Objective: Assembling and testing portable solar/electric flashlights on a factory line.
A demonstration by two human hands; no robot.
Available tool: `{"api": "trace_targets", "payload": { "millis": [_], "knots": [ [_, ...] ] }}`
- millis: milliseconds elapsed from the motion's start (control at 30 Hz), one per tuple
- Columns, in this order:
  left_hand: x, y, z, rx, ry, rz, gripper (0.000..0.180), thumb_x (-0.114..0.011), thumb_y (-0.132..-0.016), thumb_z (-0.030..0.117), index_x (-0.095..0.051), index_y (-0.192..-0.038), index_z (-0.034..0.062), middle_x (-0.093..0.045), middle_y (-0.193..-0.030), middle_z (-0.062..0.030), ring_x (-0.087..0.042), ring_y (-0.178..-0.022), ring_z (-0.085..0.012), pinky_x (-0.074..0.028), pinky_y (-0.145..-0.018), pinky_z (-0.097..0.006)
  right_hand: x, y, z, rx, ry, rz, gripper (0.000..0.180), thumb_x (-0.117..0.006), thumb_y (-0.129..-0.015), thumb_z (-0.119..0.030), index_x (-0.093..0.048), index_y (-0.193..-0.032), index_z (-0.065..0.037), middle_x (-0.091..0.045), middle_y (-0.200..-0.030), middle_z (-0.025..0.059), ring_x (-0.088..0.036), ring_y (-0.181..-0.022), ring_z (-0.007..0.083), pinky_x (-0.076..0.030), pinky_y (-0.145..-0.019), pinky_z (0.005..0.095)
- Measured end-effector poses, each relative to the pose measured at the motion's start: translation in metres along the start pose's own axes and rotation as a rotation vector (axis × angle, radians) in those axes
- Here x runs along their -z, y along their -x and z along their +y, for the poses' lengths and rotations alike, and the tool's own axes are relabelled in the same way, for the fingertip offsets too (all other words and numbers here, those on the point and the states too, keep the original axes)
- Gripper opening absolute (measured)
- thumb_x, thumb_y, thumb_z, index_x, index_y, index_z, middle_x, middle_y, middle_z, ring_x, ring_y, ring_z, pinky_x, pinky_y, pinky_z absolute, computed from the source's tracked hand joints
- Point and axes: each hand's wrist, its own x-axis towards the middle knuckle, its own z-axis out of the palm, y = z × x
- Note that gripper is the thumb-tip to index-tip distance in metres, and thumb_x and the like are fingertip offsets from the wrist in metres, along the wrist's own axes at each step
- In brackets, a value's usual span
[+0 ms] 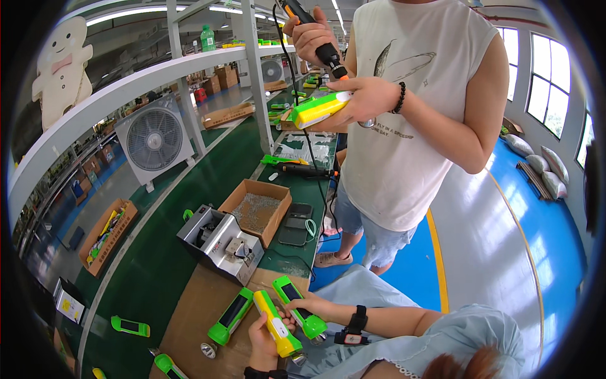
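At the bottom of the head view, my left hand (264, 336) is closed around a yellow-and-green flashlight (278, 327), its lamp end toward me. Just right of it, my right hand (310, 306) grips a green flashlight with a dark panel (295, 298). The two flashlights lie almost side by side. Another green flashlight (230, 316) rests on the brown cardboard sheet (196, 309), left of my hands, with its silver lamp toward me. Across from me stands a person (404, 114) in a white sleeveless top, holding an electric screwdriver (322, 47) against a green-and-yellow flashlight (322, 108).
Beyond my hands stand a grey metal machine (221, 245) and an open cardboard box (257, 205) of small metal parts. Phones (297, 224) lie beside the box. More green flashlights (130, 326) lie at left. Cables hang near the person. A white fan (154, 138) stands behind.
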Motion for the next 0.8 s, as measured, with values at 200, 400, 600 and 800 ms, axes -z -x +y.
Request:
{"api": "trace_targets", "payload": {
  "millis": [200, 400, 600, 800],
  "knots": [
    [0.0042, -0.0014, -0.0005, -0.015, -0.013, 0.014, 0.039, -0.057, -0.081, 0.035, -0.051, -0.091, -0.0026, -0.05, -0.086, -0.0171, -0.051, -0.078, -0.0273, -0.044, -0.068, -0.036, 0.0017, -0.0012, 0.0006, 0.003, 0.026, -0.018, 0.027, -0.062, -0.08, -0.02, -0.053, -0.094, 0.001, -0.06, -0.076, 0.0078, -0.058, -0.063, 0.0135, -0.049, -0.056, 0.0248],
    [0.0091, -0.0027, 0.0021, 0.027, 0.066, -0.027, 0.037, -0.055, -0.081, 0.029, -0.048, -0.1, -0.0017, -0.053, -0.087, -0.0163, -0.053, -0.079, -0.0309, -0.045, -0.071, -0.042, -0.0031, 0.0021, -0.0037, 0.004, 0.014, -0.002, 0.025, -0.062, -0.08, -0.019, -0.054, -0.091, 0.002, -0.06, -0.076, 0.008, -0.059, -0.063, 0.0138, -0.049, -0.056, 0.0252],
    [0.0104, -0.0019, 0.0024, 0.026, 0.065, -0.026, 0.037, -0.056, -0.081, 0.029, -0.048, -0.099, -0.002, -0.053, -0.087, -0.0157, -0.053, -0.08, -0.0308, -0.046, -0.07, -0.042, -0.0055, 0.0047, -0.0061, 0.004, 0.037, 0.006, 0.024, -0.061, -0.081, -0.019, -0.055, -0.09, 0.002, -0.06, -0.075, 0.0081, -0.059, -0.063, 0.0141, -0.049, -0.056, 0.0256],
    [0.0089, -0.0012, 0.0027, 0.026, 0.074, -0.003, 0.037, -0.056, -0.081, 0.029, -0.048, -0.099, -0.0019, -0.054, -0.087, -0.0157, -0.053, -0.079, -0.031, -0.046, -0.07, -0.042, -0.0033, 0.0023, -0.0031, -0.002, 0.041, 0.008, 0.026, -0.061, -0.08, -0.019, -0.054, -0.092, 0.002, -0.06, -0.077, 0.0081, -0.059, -0.064, 0.014, -0.049, -0.057, 0.0254]
  ]
}}
